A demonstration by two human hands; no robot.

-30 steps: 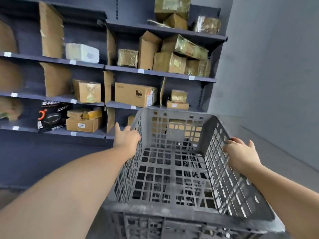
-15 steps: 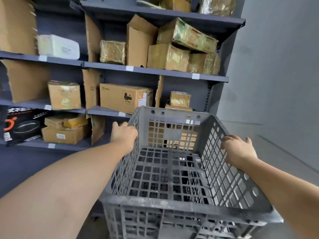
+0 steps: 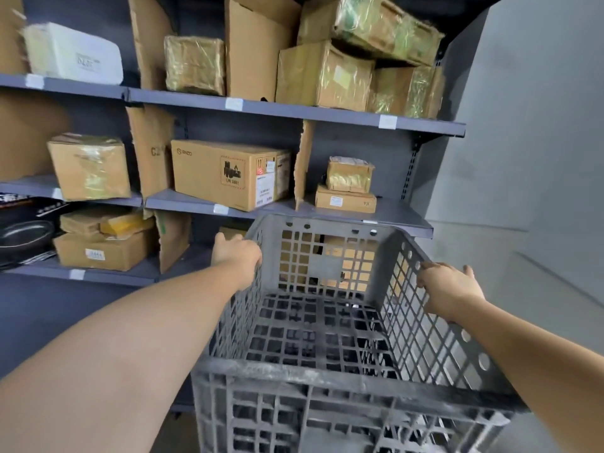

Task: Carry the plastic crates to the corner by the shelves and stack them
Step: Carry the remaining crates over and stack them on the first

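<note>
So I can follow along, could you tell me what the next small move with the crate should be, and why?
Probably carry the crate a little further right toward the wall. Both the left hand and right hand grip its rims, and it faces the shelves, not the corner.

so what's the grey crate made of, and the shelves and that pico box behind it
Crate: looks like moulded plastic, matte dark grey, with an open lattice and a dusty, scuffed rim; the left hand and right hand grip its sides.
Shelves: probably painted sheet metal, going by the thin edges and a slotted upright.
Pico box: brown corrugated cardboard, printed, with labels.
</note>
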